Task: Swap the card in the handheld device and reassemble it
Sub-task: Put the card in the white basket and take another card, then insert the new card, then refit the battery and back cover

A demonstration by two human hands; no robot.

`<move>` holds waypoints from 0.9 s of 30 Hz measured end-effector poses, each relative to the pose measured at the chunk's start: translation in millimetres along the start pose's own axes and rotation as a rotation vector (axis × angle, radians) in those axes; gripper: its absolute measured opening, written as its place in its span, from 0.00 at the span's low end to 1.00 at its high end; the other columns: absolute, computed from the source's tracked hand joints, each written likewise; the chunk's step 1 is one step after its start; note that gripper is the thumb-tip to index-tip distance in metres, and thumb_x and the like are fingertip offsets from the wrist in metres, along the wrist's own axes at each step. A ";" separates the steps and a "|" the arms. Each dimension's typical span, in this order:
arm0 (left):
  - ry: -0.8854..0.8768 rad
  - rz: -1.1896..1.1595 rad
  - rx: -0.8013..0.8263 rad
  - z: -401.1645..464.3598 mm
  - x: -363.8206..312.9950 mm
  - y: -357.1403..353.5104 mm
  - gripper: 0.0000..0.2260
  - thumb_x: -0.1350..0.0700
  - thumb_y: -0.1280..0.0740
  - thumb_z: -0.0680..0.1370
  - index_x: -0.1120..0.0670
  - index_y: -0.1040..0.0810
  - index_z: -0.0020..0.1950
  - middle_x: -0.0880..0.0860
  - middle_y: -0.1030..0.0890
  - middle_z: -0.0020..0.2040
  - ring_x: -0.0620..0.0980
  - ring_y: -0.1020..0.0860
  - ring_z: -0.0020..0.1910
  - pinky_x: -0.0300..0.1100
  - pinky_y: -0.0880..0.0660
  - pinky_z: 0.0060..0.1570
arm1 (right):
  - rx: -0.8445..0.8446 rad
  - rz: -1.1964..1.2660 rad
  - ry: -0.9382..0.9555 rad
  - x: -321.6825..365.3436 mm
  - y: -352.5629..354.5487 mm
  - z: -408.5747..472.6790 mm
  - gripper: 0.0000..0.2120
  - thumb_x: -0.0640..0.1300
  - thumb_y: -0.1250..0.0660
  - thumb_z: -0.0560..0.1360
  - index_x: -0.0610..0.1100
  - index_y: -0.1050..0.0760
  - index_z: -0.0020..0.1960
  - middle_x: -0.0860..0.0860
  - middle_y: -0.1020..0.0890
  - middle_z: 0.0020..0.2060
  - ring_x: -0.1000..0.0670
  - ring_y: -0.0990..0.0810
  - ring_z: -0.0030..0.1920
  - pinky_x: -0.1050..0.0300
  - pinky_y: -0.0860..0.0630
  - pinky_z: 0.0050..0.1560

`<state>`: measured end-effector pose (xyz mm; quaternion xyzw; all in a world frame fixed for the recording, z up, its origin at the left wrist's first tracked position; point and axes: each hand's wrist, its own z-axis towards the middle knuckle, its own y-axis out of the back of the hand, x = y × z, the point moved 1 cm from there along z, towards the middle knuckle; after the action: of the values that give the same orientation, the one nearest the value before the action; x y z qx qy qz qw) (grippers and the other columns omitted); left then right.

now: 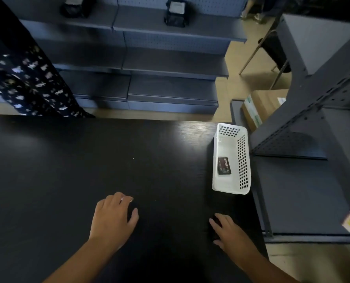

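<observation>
Dark wood-grain table (88,170) filled the near view, with grey metal shelving (170,64) beyond its far edge and more shelving (313,180) to the right. White perforated basket (244,160) stood at the table's far right edge; a small black card-like piece with a label (223,166) lay flat on its floor, toward the near end. Cardboard box (259,107) sat on the floor past the basket. A figure in dark patterned fabric (27,82) stood at far left.

My left hand (113,216) rested on the table, fingers curled over something dark beneath them; against the black surface I could not tell what it was or whether I gripped it. My right hand (229,231) lay near the right edge, fingers fairly straight, over a dark object (216,221) I could not identify. The handheld device itself could not be made out with certainty
</observation>
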<state>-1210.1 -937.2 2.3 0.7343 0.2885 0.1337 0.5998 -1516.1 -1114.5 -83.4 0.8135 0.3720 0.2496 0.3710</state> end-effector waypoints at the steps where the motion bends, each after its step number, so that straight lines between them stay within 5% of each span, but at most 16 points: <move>1: 0.015 0.002 -0.008 -6.7 3.2 1.5 0.14 0.49 0.26 0.75 0.55 0.15 0.57 0.53 0.16 0.52 0.56 0.18 0.50 0.54 0.22 0.54 | -0.003 -0.006 0.000 0.6 0.7 -1.8 0.33 0.52 0.37 0.84 0.46 0.45 0.84 0.46 0.44 0.83 0.48 0.44 0.82 0.55 0.36 0.76; 9: 0.109 -0.004 -0.115 -71.3 52.3 25.1 0.18 0.45 0.34 0.79 0.50 0.20 0.65 0.49 0.18 0.59 0.51 0.21 0.58 0.50 0.26 0.64 | -0.168 -0.051 0.189 78.9 97.4 22.9 0.29 0.53 0.31 0.79 0.46 0.31 0.77 0.49 0.37 0.75 0.49 0.37 0.75 0.55 0.28 0.70; 17: 0.260 -0.059 -0.208 -161.4 162.2 50.6 0.18 0.42 0.37 0.80 0.46 0.23 0.68 0.45 0.20 0.62 0.47 0.23 0.62 0.48 0.29 0.68 | -0.265 -0.208 0.540 304.0 182.6 21.2 0.25 0.54 0.30 0.78 0.46 0.27 0.72 0.50 0.33 0.67 0.48 0.33 0.69 0.51 0.21 0.62; 27: 0.482 -0.165 -0.327 -295.7 384.2 63.4 0.18 0.45 0.39 0.82 0.47 0.25 0.70 0.46 0.23 0.64 0.47 0.26 0.63 0.44 0.34 0.70 | -0.288 -0.301 0.729 573.6 162.3 44.9 0.26 0.58 0.28 0.74 0.50 0.25 0.69 0.54 0.32 0.61 0.53 0.31 0.64 0.56 0.20 0.56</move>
<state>-1047.2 -482.3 77.9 0.5492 0.4559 0.2997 0.6330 -1073.9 -752.6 92.3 0.5483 0.5549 0.5137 0.3572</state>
